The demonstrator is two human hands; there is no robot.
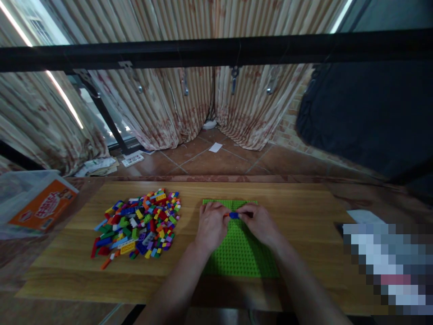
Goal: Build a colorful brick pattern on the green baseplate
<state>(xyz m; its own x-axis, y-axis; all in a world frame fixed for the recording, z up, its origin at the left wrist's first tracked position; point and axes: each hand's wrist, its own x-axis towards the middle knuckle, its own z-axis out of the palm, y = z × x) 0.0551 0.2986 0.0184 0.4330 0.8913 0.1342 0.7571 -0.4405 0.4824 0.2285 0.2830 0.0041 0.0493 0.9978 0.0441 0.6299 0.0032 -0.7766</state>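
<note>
Over the far part of a green studded baseplate (241,257), both of my hands meet at a small blue toy brick (234,215). My left hand (212,225) is closed, its fingertips pinching a small orange piece (227,215) that touches the blue brick's left side. From the right, my right hand (259,221) pinches the blue brick between thumb and finger. Whether the two pieces are joined I cannot tell. Left of the baseplate lies a heap of mixed coloured bricks (135,225) on the wooden table (77,275).
A clear plastic box (27,180) with an orange label stands beyond the table's left end. A black bar (203,53) with hanging metal clips crosses in front of the curtains (162,108). Papers (98,166) lie on the tiled floor. Part of the right side is pixelated.
</note>
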